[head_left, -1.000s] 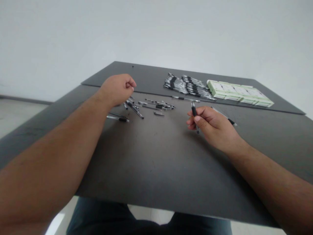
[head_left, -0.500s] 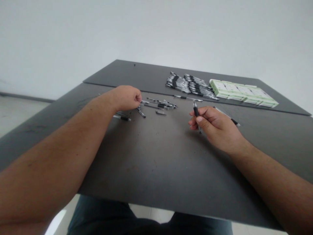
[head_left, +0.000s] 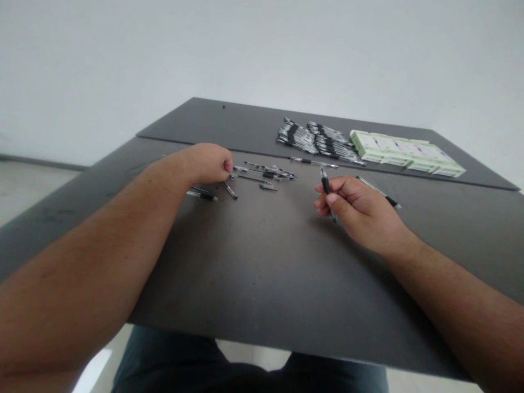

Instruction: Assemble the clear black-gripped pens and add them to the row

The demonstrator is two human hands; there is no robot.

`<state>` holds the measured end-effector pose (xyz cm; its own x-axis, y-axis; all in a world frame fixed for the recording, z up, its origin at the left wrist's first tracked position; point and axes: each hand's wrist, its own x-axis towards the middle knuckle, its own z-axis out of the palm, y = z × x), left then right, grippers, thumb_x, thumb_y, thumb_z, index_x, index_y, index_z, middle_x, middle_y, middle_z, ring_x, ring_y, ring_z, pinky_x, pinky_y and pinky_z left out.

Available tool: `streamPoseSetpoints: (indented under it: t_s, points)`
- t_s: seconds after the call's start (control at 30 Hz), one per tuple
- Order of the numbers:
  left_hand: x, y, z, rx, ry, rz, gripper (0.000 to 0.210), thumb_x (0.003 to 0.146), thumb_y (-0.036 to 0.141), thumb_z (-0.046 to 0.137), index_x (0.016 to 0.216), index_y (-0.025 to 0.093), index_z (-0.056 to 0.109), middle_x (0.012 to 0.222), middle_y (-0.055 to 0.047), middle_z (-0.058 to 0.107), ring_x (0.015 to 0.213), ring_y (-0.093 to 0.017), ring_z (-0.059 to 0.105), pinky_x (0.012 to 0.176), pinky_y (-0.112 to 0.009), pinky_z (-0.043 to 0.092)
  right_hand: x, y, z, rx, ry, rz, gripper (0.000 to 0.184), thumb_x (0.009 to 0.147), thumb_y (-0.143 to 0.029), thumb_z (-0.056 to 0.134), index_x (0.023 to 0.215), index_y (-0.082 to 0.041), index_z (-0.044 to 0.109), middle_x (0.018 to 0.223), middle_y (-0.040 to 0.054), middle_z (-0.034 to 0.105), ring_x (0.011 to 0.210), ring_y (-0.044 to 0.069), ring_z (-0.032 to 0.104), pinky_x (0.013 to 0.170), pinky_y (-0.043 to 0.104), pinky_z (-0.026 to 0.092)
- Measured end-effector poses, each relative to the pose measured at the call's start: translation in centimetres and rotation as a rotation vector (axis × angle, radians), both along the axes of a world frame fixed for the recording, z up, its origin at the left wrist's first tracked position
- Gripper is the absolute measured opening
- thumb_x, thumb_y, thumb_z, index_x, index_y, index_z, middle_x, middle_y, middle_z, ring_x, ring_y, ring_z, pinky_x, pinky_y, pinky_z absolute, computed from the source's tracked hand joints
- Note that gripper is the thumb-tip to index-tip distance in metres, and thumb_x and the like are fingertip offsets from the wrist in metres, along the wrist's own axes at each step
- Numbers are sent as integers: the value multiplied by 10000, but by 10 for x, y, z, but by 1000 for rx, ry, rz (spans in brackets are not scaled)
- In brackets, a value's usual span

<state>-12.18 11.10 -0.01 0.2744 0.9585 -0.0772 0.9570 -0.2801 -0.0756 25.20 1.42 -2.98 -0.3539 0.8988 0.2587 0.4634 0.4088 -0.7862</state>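
Note:
My right hand (head_left: 352, 204) is closed round a pen (head_left: 325, 183) with a black grip, its clear end tilted up and away from me. Farther off to the left, my left hand (head_left: 213, 164) is closed low over the table beside loose pen parts; what its fingers hold, if anything, is hidden. A short pen part (head_left: 230, 190) lies just below those fingers. Right of them is a loose cluster of clear and black pen parts (head_left: 276, 173), with a small pen cap (head_left: 268, 187) in front. More pens (head_left: 204, 195) lie partly behind my left wrist.
On the dark table (head_left: 254, 262), a stack of pens (head_left: 297, 136) and a second stack (head_left: 335, 147) lie at the back, beside green and white boxes (head_left: 405, 153). One pen (head_left: 313, 162) lies before the stacks; another pen (head_left: 379, 191) lies behind my right hand.
My left hand has shifted slightly left, and the short pen part below it now lies a little farther left. My right hand still holds the pen in nearly the same place.

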Motion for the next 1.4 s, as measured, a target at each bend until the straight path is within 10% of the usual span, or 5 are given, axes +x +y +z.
streamPoseSetpoints:
  t_s: [0.7, 1.1, 1.4]
  points:
    - [4, 3, -1, 7, 50, 61, 143, 747, 349, 680, 740, 260, 791, 748, -57, 775, 772, -272, 729, 796, -367, 535, 3, 1, -2, 15, -60, 17, 354, 1148, -564, 580, 1277, -262, 712, 1059, 74, 825, 883, 234, 796, 850, 405, 616]
    - [16, -6, 8, -63, 160, 70, 352, 748, 316, 612, 955, 203, 874, 943, -141, 836, 940, -349, 766, 837, -414, 539, 3, 1, -1, 20, -87, 31, 283, 1143, -485, 582, 1262, -260, 705, 1051, 68, 822, 891, 235, 800, 850, 400, 619]
    - [42, -30, 16, 229, -248, -37, 315, 839, 356, 572, 990, 209, 807, 906, -71, 816, 863, -264, 765, 839, -365, 554, 0, -2, 6, 65, -206, 17, 203, 1112, -349, 563, 1196, -241, 713, 986, 46, 827, 831, 219, 774, 788, 363, 558]
